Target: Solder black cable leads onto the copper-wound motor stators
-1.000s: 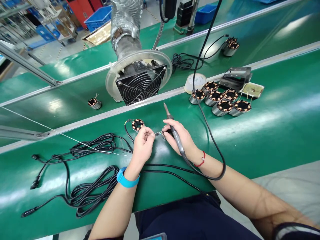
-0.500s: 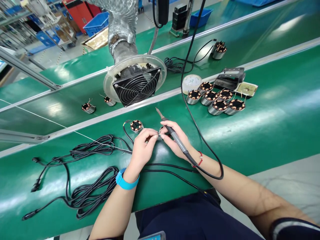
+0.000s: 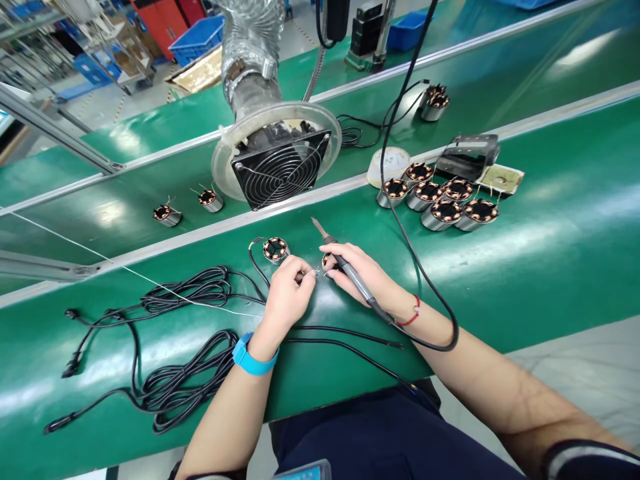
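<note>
My right hand is closed round a grey soldering iron, its tip pointing up and left above the green bench. Beside the fingertips of this hand a copper-wound motor core shows in part. My left hand is pinched at thumb and forefinger, and a thin white wire runs toward it from the left. What lies between those fingertips is too small to name. Just behind the left hand another motor core stands upright, with a black cable beside it.
Coiled black cables lie at the left. A fume extractor fan hangs over the back rail. At the right stand several motor cores, a tape roll and a soldering stand. The iron's cord hangs across the bench.
My hands have moved slightly apart, the right one shifting right with the soldering iron. More of the core by its fingertips shows. The whole view has shifted a little.
</note>
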Demonstrator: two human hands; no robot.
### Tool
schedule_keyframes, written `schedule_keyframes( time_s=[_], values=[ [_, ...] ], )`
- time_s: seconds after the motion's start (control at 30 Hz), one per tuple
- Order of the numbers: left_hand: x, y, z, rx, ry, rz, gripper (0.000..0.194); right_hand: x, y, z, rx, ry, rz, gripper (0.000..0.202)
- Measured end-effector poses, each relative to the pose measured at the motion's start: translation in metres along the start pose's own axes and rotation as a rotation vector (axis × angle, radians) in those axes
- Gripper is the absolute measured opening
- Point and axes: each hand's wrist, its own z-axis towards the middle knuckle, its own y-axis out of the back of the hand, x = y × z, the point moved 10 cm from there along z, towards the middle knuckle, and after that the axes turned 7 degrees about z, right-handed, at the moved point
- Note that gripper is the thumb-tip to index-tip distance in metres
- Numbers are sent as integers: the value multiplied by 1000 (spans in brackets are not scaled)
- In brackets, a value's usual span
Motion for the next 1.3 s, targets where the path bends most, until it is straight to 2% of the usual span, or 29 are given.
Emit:
schedule_keyframes(
  time_s=[0.13, 0.27, 0.37, 0.57, 0.67, 0.83, 1.0, 1.3],
  values=[
    [2, 1, 0, -25, -1, -40, 13, -8, -3, 5, -61, -41, -131, 34],
    [6, 2, 0, -48, 15, -73, 12, -9, -2, 4, -105, -39, -127, 34],
    [8, -1, 0, -45, 33, -100, 12, 0, 9, -1, -145, -28, -91, 34],
    [14, -12, -6, -51, 131, -147, 15, 18, 36, -17, -187, -128, -43, 29],
    [6, -13, -10, -93, 97, -133, 17, 24, 43, -30, -255, -78, 4, 26],
    [-3, -9, -13, -174, 27, -92, 19, 17, 50, -48, -392, -46, 25, 17],
    [-3, -5, -13, -220, 2, -56, 20, 16, 51, -51, -369, -14, 57, 13],
    [-12, -4, -14, -229, -72, 33, 20, 22, 47, -46, -294, -11, 32, 11]
  ],
)
